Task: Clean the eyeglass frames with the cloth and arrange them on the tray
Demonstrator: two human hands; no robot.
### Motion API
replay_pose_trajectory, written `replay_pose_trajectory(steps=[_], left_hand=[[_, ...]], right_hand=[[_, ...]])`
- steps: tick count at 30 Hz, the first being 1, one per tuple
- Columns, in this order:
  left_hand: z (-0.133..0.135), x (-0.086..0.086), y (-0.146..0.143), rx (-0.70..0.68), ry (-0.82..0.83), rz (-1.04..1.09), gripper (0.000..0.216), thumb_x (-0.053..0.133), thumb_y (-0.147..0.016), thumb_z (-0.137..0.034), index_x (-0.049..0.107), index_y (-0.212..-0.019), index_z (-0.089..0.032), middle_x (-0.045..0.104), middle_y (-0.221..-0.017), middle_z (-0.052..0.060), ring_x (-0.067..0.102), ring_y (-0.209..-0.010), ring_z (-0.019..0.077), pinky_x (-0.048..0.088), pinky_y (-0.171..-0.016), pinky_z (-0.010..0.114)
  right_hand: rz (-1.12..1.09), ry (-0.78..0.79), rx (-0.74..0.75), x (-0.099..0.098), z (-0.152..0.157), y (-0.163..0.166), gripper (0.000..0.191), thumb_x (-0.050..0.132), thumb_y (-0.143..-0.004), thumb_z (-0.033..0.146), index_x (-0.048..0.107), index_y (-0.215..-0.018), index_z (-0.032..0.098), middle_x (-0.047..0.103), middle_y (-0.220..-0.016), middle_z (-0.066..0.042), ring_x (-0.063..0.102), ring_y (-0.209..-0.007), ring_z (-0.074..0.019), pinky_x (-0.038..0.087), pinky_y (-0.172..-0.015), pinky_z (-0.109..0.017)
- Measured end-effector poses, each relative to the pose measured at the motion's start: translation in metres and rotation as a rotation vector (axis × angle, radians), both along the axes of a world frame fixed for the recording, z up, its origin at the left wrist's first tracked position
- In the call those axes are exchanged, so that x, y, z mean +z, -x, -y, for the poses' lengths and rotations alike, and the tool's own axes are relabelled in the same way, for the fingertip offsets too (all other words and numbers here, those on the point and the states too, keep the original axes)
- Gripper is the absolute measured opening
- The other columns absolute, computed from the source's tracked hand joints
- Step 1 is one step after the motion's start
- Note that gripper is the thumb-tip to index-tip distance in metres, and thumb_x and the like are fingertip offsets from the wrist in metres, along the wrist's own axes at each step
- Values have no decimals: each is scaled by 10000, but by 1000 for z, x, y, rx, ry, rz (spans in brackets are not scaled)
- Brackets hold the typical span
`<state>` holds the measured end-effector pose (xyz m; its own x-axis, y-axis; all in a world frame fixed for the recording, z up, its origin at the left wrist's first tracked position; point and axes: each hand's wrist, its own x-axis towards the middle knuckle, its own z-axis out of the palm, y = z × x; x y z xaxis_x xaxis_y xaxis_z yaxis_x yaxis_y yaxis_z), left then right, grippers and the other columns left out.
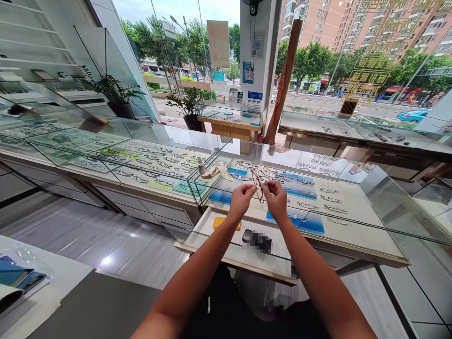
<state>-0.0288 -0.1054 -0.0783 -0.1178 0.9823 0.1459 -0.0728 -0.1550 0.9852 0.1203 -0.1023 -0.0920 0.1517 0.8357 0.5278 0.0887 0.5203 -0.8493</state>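
A thin, dark reddish pair of eyeglasses [256,178] is held up over the glass counter, turned nearly on end. My left hand [241,199] pinches it from the left with thumb and forefinger. From the other side my right hand [276,198] grips it with closed fingertips. The exact parts under my fingers are too small to make out. Beneath both hands runs the glass display case [367,207], with several eyeglass frames lying inside on white and blue panels.
Below my forearms an open drawer [212,242] holds a yellow object [219,223] and a blurred dark item [259,241]. A small bottle [201,165] and a crumpled beige cloth [218,171] sit on the counter to the left. A grey surface [99,306] lies at lower left.
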Motion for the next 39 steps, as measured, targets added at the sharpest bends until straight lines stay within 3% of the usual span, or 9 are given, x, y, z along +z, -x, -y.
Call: replay_pose_trajectory(steps=[3, 7, 17, 22, 25, 29, 32, 34, 39], left_hand=[[-2, -3, 3, -32, -60, -40, 423, 839, -757, -556, 784, -865, -151, 520, -628, -18, 407, -627, 127, 297, -609, 278], [-3, -3, 5, -85, -74, -79, 426, 820, -766, -559, 773, -868, -148, 477, -621, -29, 383, -620, 126, 280, -610, 282], [-14, 6, 16, -107, -122, -235, 406, 768, -812, -564, 766, -867, -161, 366, -580, -57, 342, -581, 125, 269, -595, 280], [-54, 26, 43, -144, -208, -549, 362, 712, -861, -518, 794, -884, -166, 462, -587, -36, 426, -593, 147, 307, -609, 289], [-90, 48, 62, -128, -250, -838, 303, 684, -899, -445, 812, -905, -170, 598, -644, 3, 525, -646, 174, 350, -643, 297], [-142, 68, 76, -59, -261, -1248, 253, 664, -937, -355, 844, -1023, -199, 774, -891, 82, 658, -815, 231, 419, -716, 308], [-171, 65, 79, -124, -306, -1467, 221, 648, -934, -275, 844, -1023, -222, 806, -1078, 105, 697, -948, 248, 451, -790, 300], [-183, 56, 78, -191, -322, -1516, 175, 672, -900, -250, 839, -946, -222, 806, -1073, 109, 704, -947, 249, 455, -803, 297], [-196, 30, 78, -270, -331, -1587, 186, 638, -864, -187, 821, -877, -219, 798, -1018, 115, 696, -870, 243, 428, -756, 300]], right_hand=[[-269, 198, 123, -1, -7, -2, 361, 808, -835, 480, 637, -1033, 231, 783, -868, -42, 750, -815, -222, 606, -802, -388], [-370, 383, 234, -3, -11, -6, 504, 883, -724, 484, 635, -1085, 235, 777, -862, -16, 710, -758, -184, 556, -744, -334], [-178, 374, 129, -2, -10, -5, 373, 773, -768, 562, 767, -907, 216, 717, -889, -35, 620, -837, -193, 472, -737, -317], [-160, 356, 77, 0, -13, -10, 363, 717, -801, 565, 767, -883, 215, 752, -968, -65, 617, -821, -197, 465, -727, -320], [-187, 329, -40, -3, -20, -19, 344, 682, -799, 548, 727, -816, 207, 729, -886, -63, 575, -758, -188, 449, -692, -314], [-173, 320, -210, -12, -32, -39, 344, 633, -813, 542, 696, -783, 205, 608, -698, -7, 445, -629, -157, 381, -622, -307], [-56, 360, -312, -21, -38, -55, 348, 598, -843, 540, 703, -807, 210, 450, -555, 51, 332, -545, -147, 301, -573, -312], [14, 397, -363, -25, -40, -63, 355, 570, -858, 539, 707, -819, 214, 380, -509, 70, 295, -512, -151, 261, -551, -314], [58, 408, -393, -31, -42, -71, 347, 565, -855, 524, 715, -802, 215, 446, -517, 48, 346, -506, -166, 254, -539, -310]])
